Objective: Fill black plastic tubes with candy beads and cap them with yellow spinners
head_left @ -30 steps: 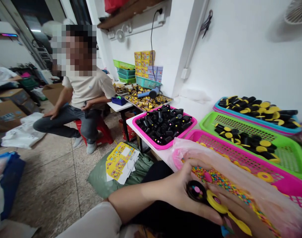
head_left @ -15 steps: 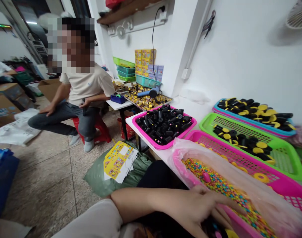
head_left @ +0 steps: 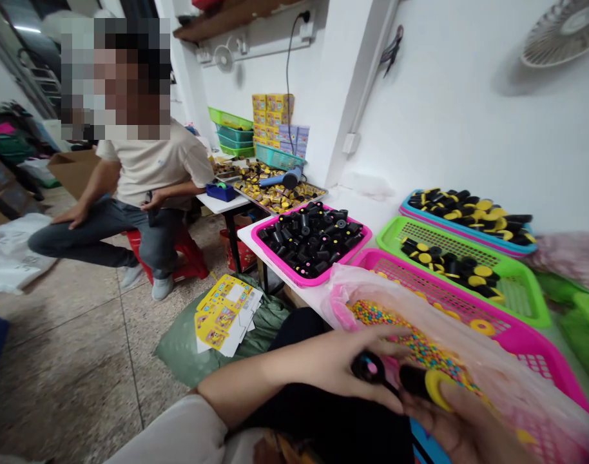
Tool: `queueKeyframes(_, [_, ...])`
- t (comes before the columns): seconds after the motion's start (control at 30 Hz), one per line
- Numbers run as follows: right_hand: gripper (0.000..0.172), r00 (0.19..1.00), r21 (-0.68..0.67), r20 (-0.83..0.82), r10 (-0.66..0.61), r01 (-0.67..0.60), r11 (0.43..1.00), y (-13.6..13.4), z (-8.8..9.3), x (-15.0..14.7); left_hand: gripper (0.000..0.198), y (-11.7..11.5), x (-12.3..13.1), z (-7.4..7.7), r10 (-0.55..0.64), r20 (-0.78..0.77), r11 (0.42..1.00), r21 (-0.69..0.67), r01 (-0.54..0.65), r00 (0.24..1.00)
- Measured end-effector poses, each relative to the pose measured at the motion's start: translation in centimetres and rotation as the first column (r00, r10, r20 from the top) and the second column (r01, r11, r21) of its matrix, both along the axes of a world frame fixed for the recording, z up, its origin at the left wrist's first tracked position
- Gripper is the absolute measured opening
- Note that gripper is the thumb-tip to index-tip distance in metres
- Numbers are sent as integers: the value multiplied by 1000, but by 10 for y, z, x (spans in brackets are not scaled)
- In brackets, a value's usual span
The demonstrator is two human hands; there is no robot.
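Note:
My left hand (head_left: 333, 364) curls around a small black plastic cylinder (head_left: 369, 367) that has a pink dot in its end. Close beside it, my right hand (head_left: 468, 415) grips another black cylinder (head_left: 414, 381) with a yellow cap (head_left: 438, 390). Both hands are over my lap, at the near edge of a pink basket lined with a clear plastic bag (head_left: 340, 290). Small multicoloured candy-like beads (head_left: 395, 322) fill the bag. Part of a blue object (head_left: 427, 438) shows under my right hand.
A pink tray (head_left: 314, 281) of black cylinders stands on the table. Yellow-capped cylinders lie in a green basket (head_left: 517, 309) and a blue one (head_left: 468, 219). Yellow printed card (head_left: 227, 312) rests on a green sack (head_left: 178, 354). A seated person (head_left: 149, 167) is at the left.
My left hand has moved left and up from the bead bag's near edge. My right hand and its yellow-capped cylinder have come into clear view. The camera has turned slightly right.

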State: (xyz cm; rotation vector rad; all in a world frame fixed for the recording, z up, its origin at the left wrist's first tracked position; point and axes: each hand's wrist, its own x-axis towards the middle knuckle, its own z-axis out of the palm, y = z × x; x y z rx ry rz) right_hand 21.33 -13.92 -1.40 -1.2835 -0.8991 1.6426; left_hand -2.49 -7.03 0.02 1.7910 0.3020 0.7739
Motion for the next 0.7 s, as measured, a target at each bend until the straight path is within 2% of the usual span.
queueKeyframes(0.07, [30, 991, 107, -35, -131, 134, 985, 12, 22, -4, 89, -1, -10, 5, 82, 39, 996, -24, -81, 996])
queueKeyframes(0.17, [28, 976, 239, -154, -156, 190, 952, 30, 46, -12, 75, -3, -23, 10, 142, 47, 988, -74, -138, 989])
queueKeyframes(0.27, [31, 983, 316, -163, -83, 132, 940, 45, 61, -16, 63, -3, -30, 11, 162, 31, 979, -128, -157, 986])
queueKeyframes(0.4, [45, 991, 337, -87, 102, -67, 939, 53, 72, -15, 48, -2, -32, 8, 178, 59, 980, -98, -172, 982])
queueKeyframes(0.47, [46, 980, 354, -73, 182, -145, 924, 53, 74, -14, 40, -1, -31, 8, 187, 54, 980, -73, -183, 981])
queueKeyframes(0.57, [41, 970, 380, -67, 232, -190, 905, 52, 75, -13, 33, -1, -29, 9, 187, 25, 981, -55, -186, 982])
queueKeyframes(0.7, [36, 964, 366, -84, 252, -205, 908, 52, 77, -14, 29, -1, -27, 10, 177, -15, 981, -80, -177, 984])
